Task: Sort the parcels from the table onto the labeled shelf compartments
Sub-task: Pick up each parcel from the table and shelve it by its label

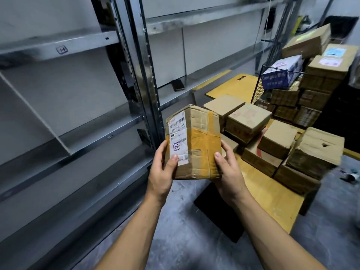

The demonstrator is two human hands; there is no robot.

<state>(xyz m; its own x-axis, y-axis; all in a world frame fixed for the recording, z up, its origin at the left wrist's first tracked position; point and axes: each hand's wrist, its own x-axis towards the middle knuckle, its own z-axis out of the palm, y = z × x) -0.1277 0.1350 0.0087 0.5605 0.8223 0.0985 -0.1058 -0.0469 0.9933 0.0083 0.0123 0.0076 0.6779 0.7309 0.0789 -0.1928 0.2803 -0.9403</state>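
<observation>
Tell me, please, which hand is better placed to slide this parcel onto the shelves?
Likely the left hand: it grips the parcel on its labelled side, nearest the shelves on the left. The right hand holds the far side, toward the table.

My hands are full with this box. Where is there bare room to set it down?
Bare: the shelf board between the slanted divider and the steel upright; the next bay's board right of the dark flat object; the table's near corner, before the stacked parcels. Crowded: the table's far end.

Grey concrete floor [181,221]; pale wall [214,45] behind; black wire cage [259,88] right.
</observation>
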